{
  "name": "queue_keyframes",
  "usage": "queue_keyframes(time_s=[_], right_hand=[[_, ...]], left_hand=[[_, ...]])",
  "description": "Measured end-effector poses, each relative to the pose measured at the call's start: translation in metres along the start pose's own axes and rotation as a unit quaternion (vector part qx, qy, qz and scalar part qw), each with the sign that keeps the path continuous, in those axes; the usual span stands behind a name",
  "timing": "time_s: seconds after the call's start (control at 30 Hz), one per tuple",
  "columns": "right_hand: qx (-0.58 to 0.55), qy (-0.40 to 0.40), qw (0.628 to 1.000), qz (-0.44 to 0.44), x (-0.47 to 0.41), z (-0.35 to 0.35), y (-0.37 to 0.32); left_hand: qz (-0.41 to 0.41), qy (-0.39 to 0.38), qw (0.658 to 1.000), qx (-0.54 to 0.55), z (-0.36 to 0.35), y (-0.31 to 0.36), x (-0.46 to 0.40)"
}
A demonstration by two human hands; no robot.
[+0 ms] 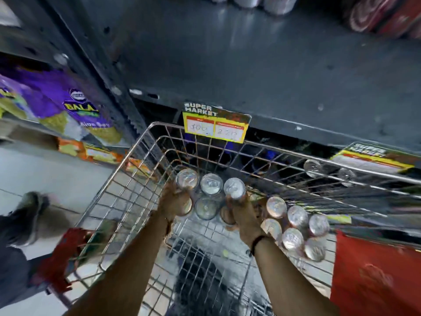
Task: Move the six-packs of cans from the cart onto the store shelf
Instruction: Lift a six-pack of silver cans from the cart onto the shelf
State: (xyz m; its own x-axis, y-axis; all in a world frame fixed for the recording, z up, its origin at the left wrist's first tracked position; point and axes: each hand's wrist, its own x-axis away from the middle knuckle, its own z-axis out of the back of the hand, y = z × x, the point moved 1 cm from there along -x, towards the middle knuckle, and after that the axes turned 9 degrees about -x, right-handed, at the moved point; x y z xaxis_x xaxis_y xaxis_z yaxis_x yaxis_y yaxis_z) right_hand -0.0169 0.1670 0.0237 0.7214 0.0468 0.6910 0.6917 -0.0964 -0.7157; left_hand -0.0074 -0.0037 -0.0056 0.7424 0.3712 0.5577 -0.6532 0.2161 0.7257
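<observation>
Currently logged: pick-up step. One six-pack (208,197) inside the wire cart (136,179), toward its far wall, gripped at both ends: left hand (175,201) closed on the left side, right hand (245,216) closed on the right. Whether it has left the cart floor cannot be told. Second six-pack (298,229) sits just beside, toward the right hand.

Next move, by judgement: lift straight up to clear the cart rim, then forward past the price tag (215,127) on the shelf edge. Shelf (250,65) deck ahead shows broad bare room; cans stand only at its back.
</observation>
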Motion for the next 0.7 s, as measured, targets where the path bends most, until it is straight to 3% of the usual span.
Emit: queue_keyframes(time_s=[0.13,0.23,0.43,0.57,0.7], right_hand=[[0.083,0.019,0.996,-0.017,0.032,0.006,-0.011],[0.144,0.037,0.988,0.046,0.065,0.007,-0.036],[0.247,0.071,0.945,0.202,0.149,0.011,-0.121],[0.238,0.070,0.929,0.275,0.190,0.005,-0.177],[0.200,0.055,0.936,0.284,0.210,-0.005,-0.241]], left_hand=[[0.011,-0.004,1.000,-0.015,0.008,0.040,0.043],[0.028,0.010,1.000,-0.005,0.025,0.067,0.077],[-0.054,0.005,0.998,0.029,0.071,0.139,0.142],[-0.127,0.025,0.991,0.044,0.104,0.196,0.182],[-0.157,-0.019,0.983,0.091,0.126,0.250,0.201]])
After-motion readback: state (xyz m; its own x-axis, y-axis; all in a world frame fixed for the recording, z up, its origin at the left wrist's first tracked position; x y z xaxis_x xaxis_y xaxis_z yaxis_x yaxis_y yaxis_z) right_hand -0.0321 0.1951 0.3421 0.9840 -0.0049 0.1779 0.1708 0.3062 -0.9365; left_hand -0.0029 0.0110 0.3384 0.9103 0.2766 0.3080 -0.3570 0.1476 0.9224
